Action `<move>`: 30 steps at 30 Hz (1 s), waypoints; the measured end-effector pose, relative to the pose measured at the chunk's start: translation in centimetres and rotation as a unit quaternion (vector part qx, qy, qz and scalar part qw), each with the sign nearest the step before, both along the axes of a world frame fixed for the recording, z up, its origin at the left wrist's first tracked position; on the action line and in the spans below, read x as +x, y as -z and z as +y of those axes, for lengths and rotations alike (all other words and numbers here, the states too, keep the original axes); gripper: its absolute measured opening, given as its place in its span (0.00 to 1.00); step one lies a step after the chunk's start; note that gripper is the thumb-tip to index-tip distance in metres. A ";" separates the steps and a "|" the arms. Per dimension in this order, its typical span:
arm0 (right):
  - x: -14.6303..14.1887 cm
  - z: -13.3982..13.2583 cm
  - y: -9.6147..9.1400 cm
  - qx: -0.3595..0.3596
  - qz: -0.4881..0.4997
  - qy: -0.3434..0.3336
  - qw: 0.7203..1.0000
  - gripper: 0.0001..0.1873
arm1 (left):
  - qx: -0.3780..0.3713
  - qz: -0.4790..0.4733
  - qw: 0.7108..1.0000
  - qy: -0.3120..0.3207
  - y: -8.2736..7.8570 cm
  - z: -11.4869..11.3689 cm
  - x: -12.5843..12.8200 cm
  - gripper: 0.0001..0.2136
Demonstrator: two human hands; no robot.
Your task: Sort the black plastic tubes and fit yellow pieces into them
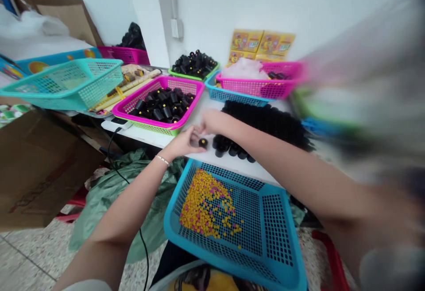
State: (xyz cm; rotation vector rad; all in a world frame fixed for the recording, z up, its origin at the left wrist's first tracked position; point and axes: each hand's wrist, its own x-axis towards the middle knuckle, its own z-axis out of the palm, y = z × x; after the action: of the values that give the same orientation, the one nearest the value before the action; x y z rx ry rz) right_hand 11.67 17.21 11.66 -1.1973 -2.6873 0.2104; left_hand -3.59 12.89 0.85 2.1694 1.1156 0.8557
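A long white table (232, 167) runs across the view in front of the hands, with a brown cardboard sheet (40, 167) propped to the left of the left arm and a green plastic sack (122, 198) bunched below the left forearm. Nearest the hands, just below them, a blue mesh basket (172, 198) holds a loose heap of small yellow and pink pieces (206, 204). Ahead of the left hand, a magenta basket (201, 88) nested on a green one holds black cylinders (162, 105). Farther left of that hand sits a teal mesh basket (99, 63). Beyond the right hand, a pink basket (259, 88) holds white fluffy material (244, 69), with yellow printed packets (262, 45) behind it and a green tray of black pieces (194, 65) ahead of the hands. Just right of the right hand, black cylinders (265, 122) stand packed in a dense mass on the table, with a few loose ones (229, 148) close to that hand. The left hand (182, 144), with a thin bracelet (162, 160) at its wrist, and the right hand (212, 122) meet over the table, their fingers narrowed and almost touching. A small black cap (202, 142) with a yellow centre stands just beside the left fingertips (199, 149). Whether either hand holds anything, I cannot tell.
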 end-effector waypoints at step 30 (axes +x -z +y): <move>11.5 -20.0 11.2 -0.234 0.322 0.106 0.911 0.15 | 0.071 -0.019 0.988 -0.139 -2.9 -9.5 3.8 0.40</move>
State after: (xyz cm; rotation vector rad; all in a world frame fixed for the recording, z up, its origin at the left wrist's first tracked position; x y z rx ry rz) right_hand 23.14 -2.83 0.47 -1.2366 -1.9608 1.0582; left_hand 0.25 3.42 3.77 2.1296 1.3979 1.1227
